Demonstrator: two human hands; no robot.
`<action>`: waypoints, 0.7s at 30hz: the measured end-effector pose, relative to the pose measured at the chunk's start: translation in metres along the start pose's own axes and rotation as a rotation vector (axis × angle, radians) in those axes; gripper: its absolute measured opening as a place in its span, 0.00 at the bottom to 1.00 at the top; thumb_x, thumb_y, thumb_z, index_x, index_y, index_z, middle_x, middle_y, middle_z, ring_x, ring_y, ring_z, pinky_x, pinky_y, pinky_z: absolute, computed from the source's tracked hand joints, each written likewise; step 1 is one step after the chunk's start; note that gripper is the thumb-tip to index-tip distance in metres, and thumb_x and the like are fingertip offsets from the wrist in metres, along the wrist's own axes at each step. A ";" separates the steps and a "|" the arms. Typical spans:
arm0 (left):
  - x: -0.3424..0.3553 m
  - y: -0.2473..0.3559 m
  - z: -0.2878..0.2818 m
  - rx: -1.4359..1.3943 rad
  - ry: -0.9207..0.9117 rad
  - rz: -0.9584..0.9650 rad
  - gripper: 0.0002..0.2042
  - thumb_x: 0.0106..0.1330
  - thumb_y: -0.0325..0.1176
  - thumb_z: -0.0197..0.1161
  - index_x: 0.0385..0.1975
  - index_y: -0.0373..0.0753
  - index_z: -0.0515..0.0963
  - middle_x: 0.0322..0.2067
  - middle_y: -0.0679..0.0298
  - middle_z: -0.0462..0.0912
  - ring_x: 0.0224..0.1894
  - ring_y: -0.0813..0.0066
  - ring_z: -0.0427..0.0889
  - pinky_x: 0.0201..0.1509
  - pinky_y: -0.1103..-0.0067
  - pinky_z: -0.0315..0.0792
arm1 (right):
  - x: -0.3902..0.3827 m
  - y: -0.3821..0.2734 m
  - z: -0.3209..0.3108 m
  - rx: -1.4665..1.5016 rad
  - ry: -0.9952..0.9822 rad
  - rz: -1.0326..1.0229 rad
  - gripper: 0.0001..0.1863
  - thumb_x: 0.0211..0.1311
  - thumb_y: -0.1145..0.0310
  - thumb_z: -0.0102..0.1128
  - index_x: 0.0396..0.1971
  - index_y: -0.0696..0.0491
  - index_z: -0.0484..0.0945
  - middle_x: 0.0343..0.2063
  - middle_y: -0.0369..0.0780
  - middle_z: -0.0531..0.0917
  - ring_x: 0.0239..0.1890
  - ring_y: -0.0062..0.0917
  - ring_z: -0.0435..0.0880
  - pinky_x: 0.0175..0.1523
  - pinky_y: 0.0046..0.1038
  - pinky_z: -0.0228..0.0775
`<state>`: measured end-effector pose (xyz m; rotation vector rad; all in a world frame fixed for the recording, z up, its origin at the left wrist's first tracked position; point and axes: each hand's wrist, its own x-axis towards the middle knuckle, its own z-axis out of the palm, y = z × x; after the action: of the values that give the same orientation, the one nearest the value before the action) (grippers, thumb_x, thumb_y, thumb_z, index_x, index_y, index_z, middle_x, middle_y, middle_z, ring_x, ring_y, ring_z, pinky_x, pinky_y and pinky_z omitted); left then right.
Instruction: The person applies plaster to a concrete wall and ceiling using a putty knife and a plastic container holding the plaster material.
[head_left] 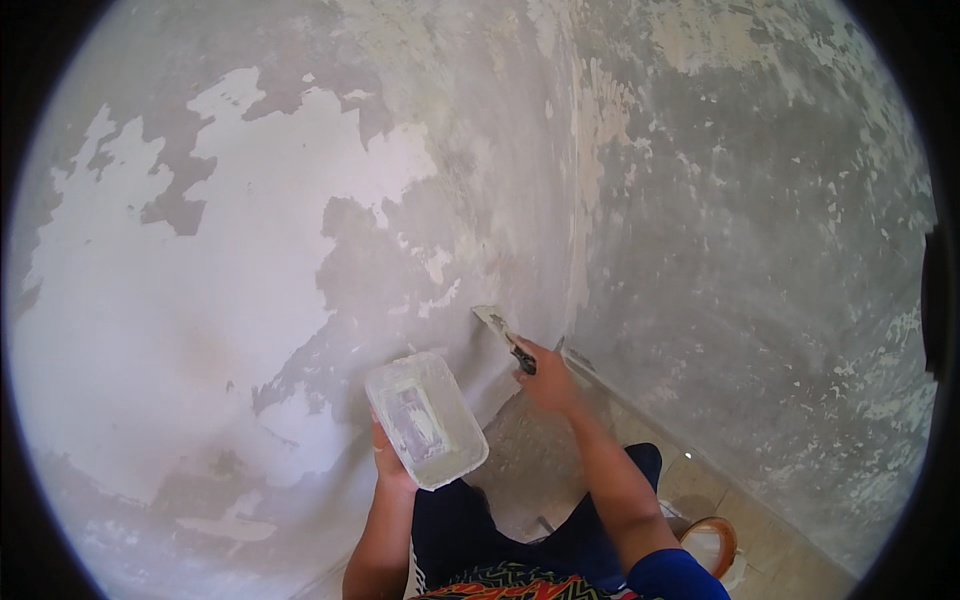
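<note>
My left hand (388,455) holds a rectangular plastic tub (455,425) from its left side and underneath. White filler paste is smeared over the tub's inside walls and bottom. My right hand (547,378) is closed around the dark handle of a putty knife (492,320). Its blade points up and left, at or very near the grey wall (500,230), and carries some whitish paste. Whether the blade edge touches the wall I cannot tell. Both hands are in front of the wall, left of the corner.
White patches of filler (260,200) cover much of the left wall. A second grey wall (740,260) meets it at the corner on the right. Behind my right arm, a round container with a brown rim (728,545) stands on the tiled floor (790,540).
</note>
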<state>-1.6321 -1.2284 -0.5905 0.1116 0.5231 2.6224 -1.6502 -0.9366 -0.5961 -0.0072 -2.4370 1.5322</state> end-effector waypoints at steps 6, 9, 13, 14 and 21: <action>-0.002 -0.007 0.009 -0.007 -0.046 0.004 0.33 0.70 0.58 0.63 0.67 0.43 0.72 0.62 0.58 0.80 0.62 0.55 0.80 0.65 0.54 0.76 | 0.023 -0.062 -0.056 0.699 -0.094 0.049 0.20 0.77 0.67 0.53 0.62 0.62 0.70 0.37 0.43 0.84 0.29 0.25 0.80 0.34 0.30 0.74; -0.009 -0.001 0.006 -0.007 -0.018 0.041 0.33 0.69 0.57 0.64 0.67 0.41 0.72 0.62 0.56 0.79 0.61 0.53 0.80 0.64 0.53 0.76 | 0.048 -0.070 -0.048 1.079 -0.127 -0.045 0.21 0.81 0.57 0.48 0.59 0.60 0.72 0.35 0.41 0.83 0.26 0.24 0.78 0.28 0.26 0.70; -0.016 0.013 0.007 0.051 -0.015 0.144 0.34 0.69 0.58 0.63 0.67 0.42 0.72 0.61 0.57 0.80 0.61 0.52 0.80 0.65 0.52 0.76 | 0.087 -0.054 -0.013 1.318 -0.131 -0.020 0.22 0.80 0.49 0.49 0.48 0.56 0.74 0.28 0.38 0.79 0.20 0.21 0.74 0.22 0.24 0.63; -0.017 0.016 0.009 0.045 -0.030 0.155 0.34 0.68 0.58 0.63 0.67 0.42 0.72 0.61 0.57 0.80 0.61 0.52 0.80 0.65 0.52 0.76 | 0.098 -0.051 0.003 1.331 -0.067 0.003 0.22 0.80 0.49 0.49 0.45 0.55 0.74 0.25 0.36 0.78 0.19 0.21 0.73 0.21 0.24 0.61; -0.022 0.024 0.012 0.077 -0.003 0.211 0.32 0.71 0.60 0.60 0.66 0.44 0.73 0.61 0.60 0.81 0.60 0.59 0.81 0.63 0.58 0.77 | 0.086 -0.004 0.084 0.952 0.212 0.244 0.26 0.80 0.43 0.45 0.28 0.49 0.71 0.17 0.34 0.73 0.14 0.20 0.68 0.18 0.25 0.59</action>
<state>-1.6203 -1.2538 -0.5699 0.2061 0.6430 2.8054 -1.7518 -1.0003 -0.6080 -0.2713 -1.3899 2.4862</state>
